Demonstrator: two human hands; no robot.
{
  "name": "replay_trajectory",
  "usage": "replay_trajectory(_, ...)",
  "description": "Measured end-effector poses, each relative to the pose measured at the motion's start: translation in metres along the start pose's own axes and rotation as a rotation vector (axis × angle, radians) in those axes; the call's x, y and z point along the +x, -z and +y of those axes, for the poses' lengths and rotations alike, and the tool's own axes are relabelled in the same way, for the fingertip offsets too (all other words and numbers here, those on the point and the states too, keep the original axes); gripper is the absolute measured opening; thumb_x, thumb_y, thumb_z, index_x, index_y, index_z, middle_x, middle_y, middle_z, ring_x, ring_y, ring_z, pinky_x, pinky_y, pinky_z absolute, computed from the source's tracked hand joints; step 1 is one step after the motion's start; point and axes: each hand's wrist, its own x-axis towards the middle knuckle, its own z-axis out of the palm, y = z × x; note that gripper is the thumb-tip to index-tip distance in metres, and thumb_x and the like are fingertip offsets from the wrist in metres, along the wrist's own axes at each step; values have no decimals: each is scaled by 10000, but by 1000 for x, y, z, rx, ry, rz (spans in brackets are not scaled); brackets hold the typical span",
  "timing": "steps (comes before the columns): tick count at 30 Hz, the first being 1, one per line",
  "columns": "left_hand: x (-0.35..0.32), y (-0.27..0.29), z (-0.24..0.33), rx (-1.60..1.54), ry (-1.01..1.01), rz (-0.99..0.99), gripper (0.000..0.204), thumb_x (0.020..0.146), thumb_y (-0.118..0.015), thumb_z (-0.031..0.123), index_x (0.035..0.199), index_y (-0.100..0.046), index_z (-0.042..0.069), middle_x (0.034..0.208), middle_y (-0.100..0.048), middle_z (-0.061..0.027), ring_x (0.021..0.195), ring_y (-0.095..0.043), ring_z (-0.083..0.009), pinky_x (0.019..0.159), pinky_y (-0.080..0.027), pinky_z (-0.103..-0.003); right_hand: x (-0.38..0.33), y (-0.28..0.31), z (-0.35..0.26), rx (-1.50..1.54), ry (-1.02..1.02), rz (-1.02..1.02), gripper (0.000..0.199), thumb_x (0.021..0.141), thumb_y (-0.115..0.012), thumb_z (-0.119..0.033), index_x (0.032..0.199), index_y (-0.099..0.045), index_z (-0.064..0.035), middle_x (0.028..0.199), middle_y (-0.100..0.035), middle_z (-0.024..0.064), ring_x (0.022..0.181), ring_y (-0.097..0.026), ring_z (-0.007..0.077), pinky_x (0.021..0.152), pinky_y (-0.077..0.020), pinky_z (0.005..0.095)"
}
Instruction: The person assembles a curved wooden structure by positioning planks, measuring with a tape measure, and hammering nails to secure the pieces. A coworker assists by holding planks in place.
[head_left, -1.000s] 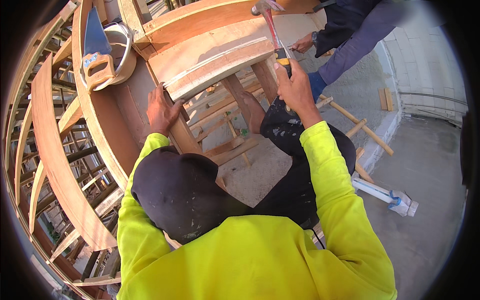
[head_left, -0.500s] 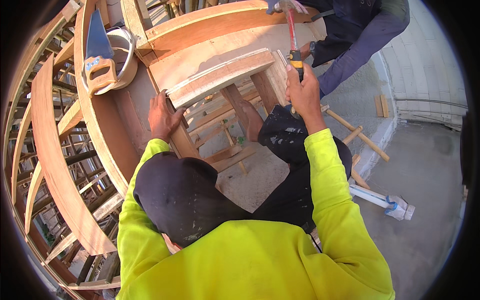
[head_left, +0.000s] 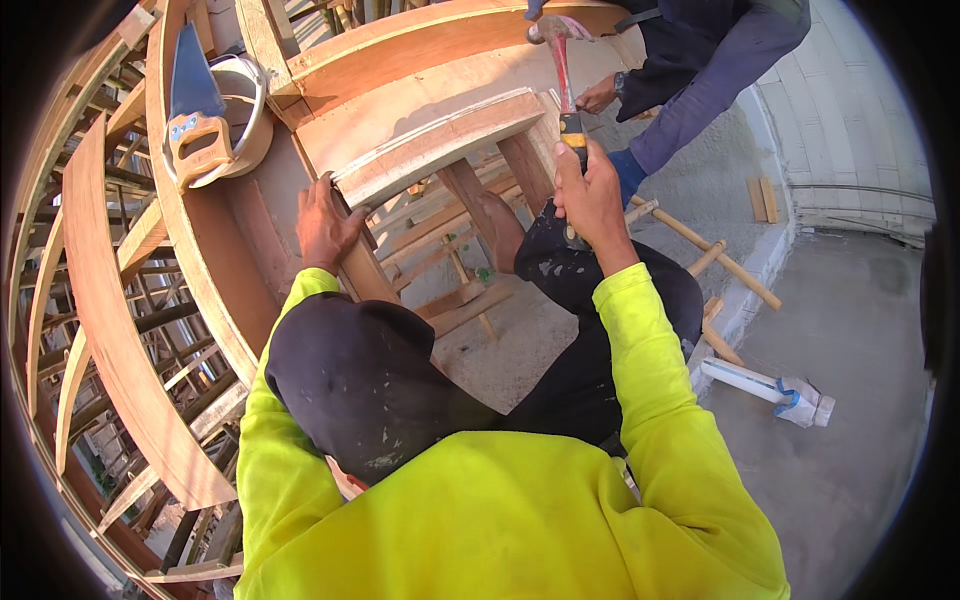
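My right hand (head_left: 592,198) is closed round the black and yellow grip of a claw hammer (head_left: 563,75), which has a red shaft and its head held up at the far side. Below and left of it lies a curved wooden piece (head_left: 440,148), made of layered strips and joined to short boards beneath. My left hand (head_left: 327,230) grips the left end of this piece, thumb on the near side and fingers over the end. The hammer head is apart from the wood.
A co-worker's hand (head_left: 598,95) rests beyond the hammer. A handsaw (head_left: 198,100) leans in a white bucket (head_left: 250,140) at far left. A long curved plywood strip (head_left: 130,320) lies over scaffolding. Bamboo poles (head_left: 725,265) and a white pipe (head_left: 740,377) are at right.
My right hand and the hammer have shifted a little to the left, and the hammer head sits slightly lower. My left hand stays on the curved piece. The co-worker's hand shows more plainly.
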Motion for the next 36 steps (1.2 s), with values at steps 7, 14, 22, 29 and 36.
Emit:
replay_trajectory(7, -7, 10, -1, -9, 44, -82, 809, 733, -833, 302, 1404, -496, 1, 1286, -614, -182, 1212, -534, -385, 1041, -463, -468, -9, -17, -84, 562, 739, 235, 205, 1072, -493, -214, 1045, -479, -11, 840, -597, 73, 640, -602, 127, 595, -534, 278)
replay_trajectory(14, -1, 12, 15, -2, 174, -147, 797, 729, -836, 286, 1400, -508, 7, 1294, -614, -182, 1233, -532, -385, 1049, -465, -471, -36, -71, 63, -294, 230, -284, 239, 1075, -504, -252, 1077, -542, -16, 714, -536, 33, 589, -542, 85, 539, -470, 281)
replay_trajectory(22, -6, 9, 0, -42, 43, -43, 770, 712, -860, 299, 1345, -541, -1, 1245, -633, -189, 1173, -554, -369, 1009, -475, -454, -37, -75, -85, 504, 565, -121, 305, 1080, -504, -289, 1153, -495, 6, 852, -571, 81, 640, -569, 124, 579, -508, 286)
replay_trajectory(29, 9, 11, -2, -47, 46, -27, 789, 693, -857, 257, 1341, -512, -30, 1229, -613, -224, 1178, -534, -400, 1032, -461, -461, -50, -109, 41, -295, 381, -439, 336, 1044, -562, -293, 1064, -578, 42, 823, -587, 155, 625, -599, 152, 588, -517, 327)
replay_trajectory(36, -9, 6, -2, -33, 57, -49, 756, 692, -874, 294, 1302, -539, -1, 1235, -618, -191, 1171, -529, -374, 1015, -451, -464, -32, -76, -62, 251, 364, -144, 264, 1024, -608, -239, 1064, -546, 15, 825, -654, 174, 775, -699, 280, 655, -513, 368)
